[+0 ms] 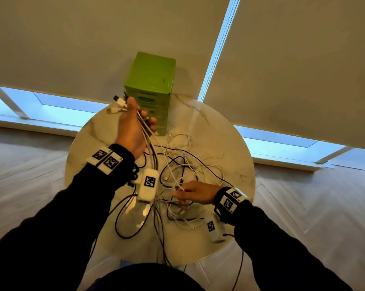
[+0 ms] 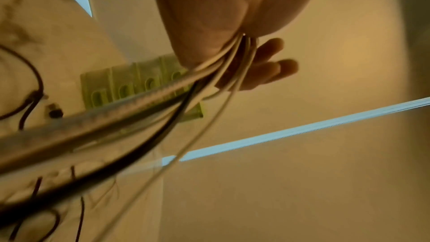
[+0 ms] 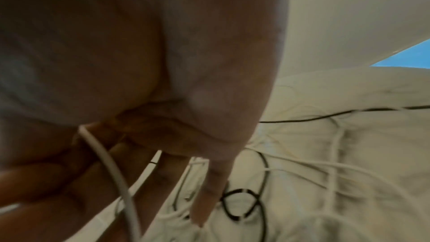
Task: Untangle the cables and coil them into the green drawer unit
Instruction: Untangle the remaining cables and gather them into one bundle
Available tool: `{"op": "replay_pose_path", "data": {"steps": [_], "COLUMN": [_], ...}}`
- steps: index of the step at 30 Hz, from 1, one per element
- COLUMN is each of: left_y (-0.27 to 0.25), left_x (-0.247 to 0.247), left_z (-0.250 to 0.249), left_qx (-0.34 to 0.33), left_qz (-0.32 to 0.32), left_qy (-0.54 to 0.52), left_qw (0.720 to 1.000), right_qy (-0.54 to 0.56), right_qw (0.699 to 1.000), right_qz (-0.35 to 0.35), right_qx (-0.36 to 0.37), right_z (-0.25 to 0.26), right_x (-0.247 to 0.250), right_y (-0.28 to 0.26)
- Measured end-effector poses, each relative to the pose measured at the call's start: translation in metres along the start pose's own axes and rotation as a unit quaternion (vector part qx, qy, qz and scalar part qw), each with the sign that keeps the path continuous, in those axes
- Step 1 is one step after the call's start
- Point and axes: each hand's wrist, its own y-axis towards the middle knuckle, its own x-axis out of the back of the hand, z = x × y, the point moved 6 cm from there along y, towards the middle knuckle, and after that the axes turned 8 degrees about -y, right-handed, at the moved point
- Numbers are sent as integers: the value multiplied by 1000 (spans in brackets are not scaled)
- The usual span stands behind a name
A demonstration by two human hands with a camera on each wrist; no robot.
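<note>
Round marble table; green drawer unit at far edge, drawers closed. Cable tangle mid-table: light, limp, snag-prone. My left hand grips bundle of plug ends, raised. My right hand pinches white cable near me. I judge stiff plugs best hold.

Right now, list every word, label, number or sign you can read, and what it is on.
No readable text anywhere.
Green drawer unit: a small red mark on its top, too small to read.
Wristbands and white modules: black-and-white square code patterns, no letters or digits.
</note>
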Motion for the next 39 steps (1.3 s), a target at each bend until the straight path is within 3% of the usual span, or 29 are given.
{"op": "replay_pose_path", "data": {"steps": [3,5,7,10,12,14,17,20,25,29,33,39], "left_y": [8,10,5,-12,-25,-32,-36,-41,-36,-29,-31,-46], "left_x": [8,15,16,11,8,9,11,4,0,-3,-16,-58], "left_z": [-32,-46,-45,-12,22,49,71,73,55,40,34,66], "left_qx": [-58,-93,-111,-78,-34,1,62,90,38,-27,-60,-48], "left_qz": [6,6,22,78,114,108,80,71,25,16,47,148], "left_qy": [43,94,167,308,392,415,391,309,243,191,183,191], "left_qw": [997,991,979,945,912,903,915,944,969,981,980,969], "right_qy": [6,50,119,118,61,35,36,-20,-53,-23,-54,-32], "right_qw": [999,990,962,913,904,901,905,919,937,958,965,935], "right_qz": [-18,-99,-218,-368,-406,-423,-423,-392,-343,-286,-253,-284], "right_qx": [-46,-87,-116,-129,-120,-84,-9,40,39,11,-51,-210], "right_z": [-39,-57,-63,-46,-18,15,62,84,73,30,-21,-112], "right_x": [2,17,41,84,102,109,104,91,72,53,40,29], "right_y": [-11,-20,-27,-28,-23,-19,-19,-16,-19,-31,-50,-111]}}
